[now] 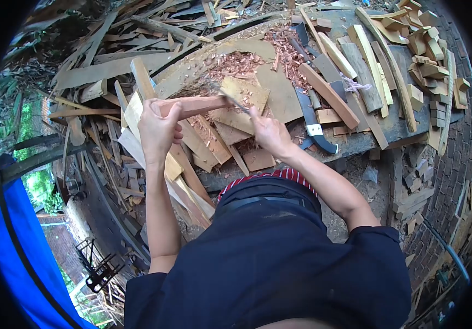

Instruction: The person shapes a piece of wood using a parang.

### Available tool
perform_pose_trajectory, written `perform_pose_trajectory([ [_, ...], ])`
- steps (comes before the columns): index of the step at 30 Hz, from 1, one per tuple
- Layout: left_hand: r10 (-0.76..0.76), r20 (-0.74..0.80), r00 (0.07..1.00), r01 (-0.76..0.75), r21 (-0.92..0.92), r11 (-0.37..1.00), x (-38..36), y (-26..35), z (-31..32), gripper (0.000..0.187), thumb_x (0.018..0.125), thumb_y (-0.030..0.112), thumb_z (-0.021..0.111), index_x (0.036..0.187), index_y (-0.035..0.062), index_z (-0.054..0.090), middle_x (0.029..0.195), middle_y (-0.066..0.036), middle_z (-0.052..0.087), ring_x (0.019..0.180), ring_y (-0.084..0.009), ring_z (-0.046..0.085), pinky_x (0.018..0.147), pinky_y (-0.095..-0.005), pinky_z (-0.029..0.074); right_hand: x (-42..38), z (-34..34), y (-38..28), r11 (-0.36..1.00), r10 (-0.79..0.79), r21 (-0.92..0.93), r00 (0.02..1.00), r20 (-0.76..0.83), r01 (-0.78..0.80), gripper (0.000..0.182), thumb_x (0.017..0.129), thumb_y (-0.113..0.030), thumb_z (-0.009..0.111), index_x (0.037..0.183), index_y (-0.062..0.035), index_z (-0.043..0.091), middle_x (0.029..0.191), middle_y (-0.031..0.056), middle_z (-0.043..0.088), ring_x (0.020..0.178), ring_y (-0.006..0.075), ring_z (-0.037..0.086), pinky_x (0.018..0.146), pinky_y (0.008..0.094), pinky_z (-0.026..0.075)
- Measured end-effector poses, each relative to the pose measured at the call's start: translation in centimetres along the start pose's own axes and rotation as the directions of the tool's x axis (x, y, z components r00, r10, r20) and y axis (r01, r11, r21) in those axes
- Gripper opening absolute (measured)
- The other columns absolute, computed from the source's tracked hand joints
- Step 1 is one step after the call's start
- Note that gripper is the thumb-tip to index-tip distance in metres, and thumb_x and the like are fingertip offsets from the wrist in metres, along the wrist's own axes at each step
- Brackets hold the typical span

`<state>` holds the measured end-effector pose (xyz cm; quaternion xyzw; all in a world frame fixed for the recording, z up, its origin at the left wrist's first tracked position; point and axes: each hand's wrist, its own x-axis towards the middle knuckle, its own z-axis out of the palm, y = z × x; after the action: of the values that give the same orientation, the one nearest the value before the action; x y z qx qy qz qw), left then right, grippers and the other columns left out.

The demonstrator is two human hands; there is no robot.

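Note:
My left hand (159, 129) is closed around one end of a reddish wooden bar (200, 105), with the thumb lying along its near side. The bar points to the right, above a pale wood block (249, 94). My right hand (271, 133) is closed on a tool with a narrow dark blade (237, 102); its handle is hidden in the fist. The blade's far end meets the right end of the bar. Right of this hand lies a large knife (308, 112) with a black and white handle.
Reddish shavings (236, 64) cover part of the workbench (280, 90). Sticks and a reddish plank (329, 96) lie to the right, beside stacked cut blocks (430, 71). Scrap boards (110, 68) pile up at the far left. A blue tarp (19, 247) hangs at lower left.

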<state>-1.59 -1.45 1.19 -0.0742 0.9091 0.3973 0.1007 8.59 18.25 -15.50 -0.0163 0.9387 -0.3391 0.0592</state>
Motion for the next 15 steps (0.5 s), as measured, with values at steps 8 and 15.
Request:
perform_pose_trajectory([
  [8,-0.029,-0.059,0.998,0.027,-0.028,0.999,-0.8,-0.8,-0.1,0.032,0.083,0.023,0.067,0.096,-0.0024,0.052,0.057,-0.008,0.058,0.039,-0.0131,0.055,0.032,-0.0251,0.042,0.1,-0.2,-2.2,0.999,-0.037,0.031,0.999,0.006,0.037,0.043,0.086,-0.006,0.043,0.127,0.0012,0.034,0.066,0.0223,0.061,0.06,0.0421,0.062,0.053,0.0534,0.048],
  [15,-0.027,-0.11,0.994,0.028,0.003,1.0,-1.1,-0.4,0.7,0.033,0.083,0.025,0.067,0.095,-0.0028,0.053,0.057,-0.009,0.058,0.039,-0.0133,0.055,0.032,-0.0254,0.042,-1.2,-1.6,-3.5,0.997,-0.068,0.027,0.997,0.021,0.067,0.043,0.082,-0.003,0.046,0.123,0.0006,0.035,0.061,0.0231,0.06,0.059,0.0408,0.063,0.052,0.0523,0.049],
])
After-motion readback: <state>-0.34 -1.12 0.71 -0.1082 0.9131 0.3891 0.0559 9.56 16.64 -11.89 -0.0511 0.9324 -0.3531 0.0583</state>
